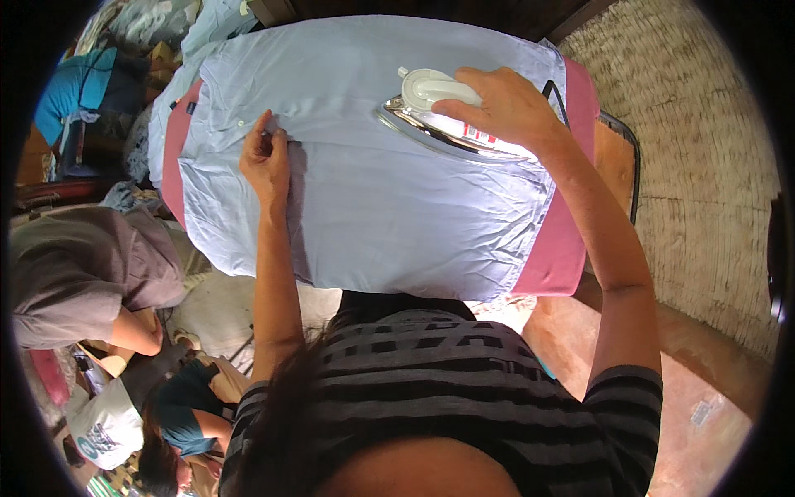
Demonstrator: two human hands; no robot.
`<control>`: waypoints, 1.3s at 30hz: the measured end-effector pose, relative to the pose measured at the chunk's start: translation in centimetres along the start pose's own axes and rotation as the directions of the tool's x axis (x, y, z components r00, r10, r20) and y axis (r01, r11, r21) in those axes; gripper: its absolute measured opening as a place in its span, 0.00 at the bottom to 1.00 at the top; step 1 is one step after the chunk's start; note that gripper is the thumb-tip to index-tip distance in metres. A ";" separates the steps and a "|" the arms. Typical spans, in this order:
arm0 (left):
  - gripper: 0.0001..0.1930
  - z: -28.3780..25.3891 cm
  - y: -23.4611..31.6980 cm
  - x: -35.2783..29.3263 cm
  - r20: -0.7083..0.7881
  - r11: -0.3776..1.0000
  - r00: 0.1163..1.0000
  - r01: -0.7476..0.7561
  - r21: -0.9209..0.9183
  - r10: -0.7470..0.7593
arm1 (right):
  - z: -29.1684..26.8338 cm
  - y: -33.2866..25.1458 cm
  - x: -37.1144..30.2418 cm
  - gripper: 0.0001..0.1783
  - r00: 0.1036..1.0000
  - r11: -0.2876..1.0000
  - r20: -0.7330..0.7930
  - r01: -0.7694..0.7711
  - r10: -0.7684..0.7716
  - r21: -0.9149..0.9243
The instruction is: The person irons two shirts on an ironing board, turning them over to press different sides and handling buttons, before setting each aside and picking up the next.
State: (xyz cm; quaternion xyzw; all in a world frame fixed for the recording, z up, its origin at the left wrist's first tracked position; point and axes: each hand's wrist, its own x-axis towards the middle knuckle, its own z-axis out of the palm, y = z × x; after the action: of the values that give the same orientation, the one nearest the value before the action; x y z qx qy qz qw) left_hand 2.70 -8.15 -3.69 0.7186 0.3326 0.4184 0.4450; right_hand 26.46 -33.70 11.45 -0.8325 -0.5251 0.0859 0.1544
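A light blue shirt (364, 224) lies spread over the ironing board (553, 261), whose dark pink cover shows at both ends. My right hand (507, 108) is wrapped round the handle of a white iron (431, 89). The iron's shiny soleplate rests on the shirt right of centre, its tip toward the left. Farther left, my left hand (267, 161) hovers over or touches the cloth; I cannot tell which. Its index finger and thumb are apart and nothing shows between them. A small pale button (241, 123) sits on the shirt near that fingertip. Creases run along the shirt's near right part.
A black metal loop (556, 98) stands at the board's right end, beside a brown panel with a black frame (617, 166). Woven matting (704, 166) covers the right side. Several people, one in a grey-brown shirt (91, 273), are close by on the left among piled cloth.
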 end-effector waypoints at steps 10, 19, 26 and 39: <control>0.27 1.8 6.8 -1.0 0.446 0.808 0.774 -0.565 0.167 0.449 | 2.6 -4.2 -3.6 0.28 0.823 0.774 -0.092 -0.481 0.561 0.412; 0.32 4.8 4.6 -1.1 0.871 0.598 0.269 -0.801 -0.035 0.411 | 5.7 -10.8 -10.0 0.12 0.462 0.099 0.057 -0.307 0.885 0.947; 0.32 5.0 5.2 -0.9 0.906 0.563 0.237 -0.826 -0.003 0.351 | 8.6 -10.3 -7.6 0.15 0.166 0.010 -0.022 0.075 0.986 0.997; 0.22 8.3 16.6 2.4 0.843 0.803 0.098 -0.379 -0.460 0.529 | 8.7 -11.5 -0.7 0.17 0.226 -0.235 0.103 0.706 0.969 0.668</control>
State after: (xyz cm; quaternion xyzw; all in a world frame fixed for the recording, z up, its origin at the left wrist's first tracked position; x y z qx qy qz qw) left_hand 12.88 -15.49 10.19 0.8546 -0.2674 0.0376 0.4435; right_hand 13.72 -28.23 7.29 -0.2809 0.2361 -0.0189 0.9301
